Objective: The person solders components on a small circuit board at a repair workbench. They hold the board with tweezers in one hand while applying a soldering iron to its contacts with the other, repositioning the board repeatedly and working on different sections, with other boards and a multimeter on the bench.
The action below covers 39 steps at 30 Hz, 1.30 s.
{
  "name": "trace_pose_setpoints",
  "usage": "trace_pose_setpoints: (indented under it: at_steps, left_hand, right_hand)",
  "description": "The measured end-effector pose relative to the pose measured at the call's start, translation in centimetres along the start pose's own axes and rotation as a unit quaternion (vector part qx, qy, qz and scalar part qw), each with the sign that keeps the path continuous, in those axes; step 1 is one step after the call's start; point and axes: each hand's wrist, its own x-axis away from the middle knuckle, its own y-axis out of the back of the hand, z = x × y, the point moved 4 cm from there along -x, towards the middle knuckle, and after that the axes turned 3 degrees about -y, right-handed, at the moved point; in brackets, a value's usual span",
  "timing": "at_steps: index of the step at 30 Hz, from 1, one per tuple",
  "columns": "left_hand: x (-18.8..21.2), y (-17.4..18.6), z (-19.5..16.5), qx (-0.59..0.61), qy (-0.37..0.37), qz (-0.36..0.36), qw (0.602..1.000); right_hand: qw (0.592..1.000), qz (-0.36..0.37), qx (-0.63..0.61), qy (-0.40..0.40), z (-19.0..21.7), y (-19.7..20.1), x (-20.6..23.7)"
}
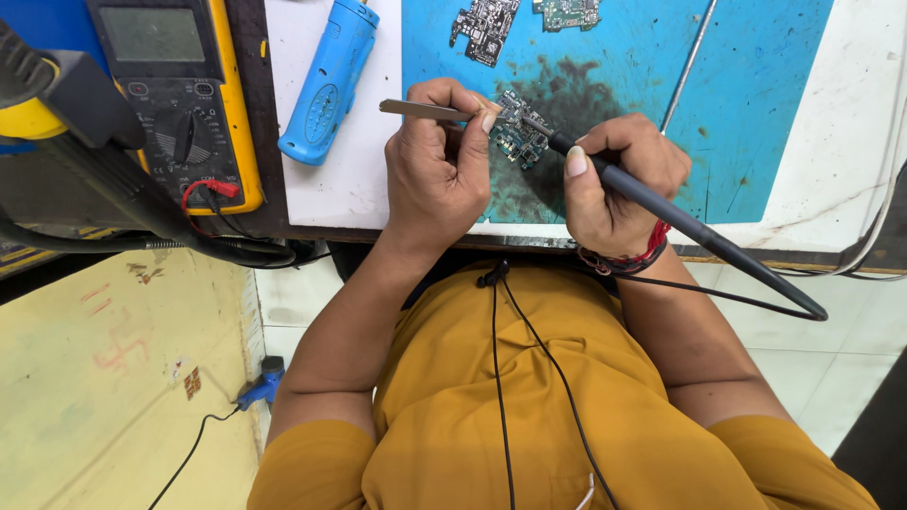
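Here the left hand is closed around a pair of metal tweezers, whose tips run toward three o'clock and meet the near edge of a small circuit board. The thumb and forefinger press together on the tweezer shaft, and the forefinger tip also rests against the board's left edge; whether the tweezers actually pinch a part is too fine to make out. The right hand is clamped pen-fashion on a black soldering iron, whose long axis slants from four o'clock, where its cord loops off the table edge, up to ten o'clock, where the thin tip lands on the board. So the board lies between the two grips: at three o'clock from the left hand's fingers and touching them, at ten o'clock from the right hand's knuckles and a little apart, reached only by the iron's tip. The left hand is the nearer of the two.

The board sits on a dark scorched patch of a blue work mat, near the mat's six o'clock edge. At twelve o'clock from it lie two more bare circuit boards. At nine o'clock from the left hand lies a blue cylindrical tool on the white table, and beyond that a yellow multimeter with its red lead plugged in.
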Motion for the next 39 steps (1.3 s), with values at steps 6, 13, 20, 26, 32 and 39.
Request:
trace_pose_setpoints:
  at_steps: [6, 13, 20, 26, 32, 39]
  left_hand:
    - [0.0, -0.1, -0.1, 0.001, 0.002, -0.001, 1.000]
    - [-0.1, -0.1, -0.4, -0.003, -0.002, 0.000, 1.000]
    - [0.2, -0.5, -1.5, 0.001, 0.001, -0.010, 1.000]
    - [0.4, -0.5, -1.9, -0.009, 0.009, -0.005, 1.000]
    - [0.4, -0.8, -2.3, -0.006, 0.005, -0.006, 1.000]
    - [0.5, -0.6, -1.7, 0.013, 0.005, -0.008, 1.000]
  right_hand:
    - [1.000, -0.003, 0.001, 0.008, -0.3, 0.1, 0.1]
    - [0.997, -0.048, -0.059, -0.017, 0.1, 0.2, -0.1]
    - [0.989, 0.051, 0.102, 0.091, 2.5, 0.2, -1.4]
    - [0.990, 0.069, 0.080, 0.089, 3.4, 0.7, -1.4]
    - [0.994, 0.068, 0.046, 0.072, 2.7, 1.3, -0.7]
    - [0.993, -0.022, -0.116, -0.018, 0.2, 0.8, 0.5]
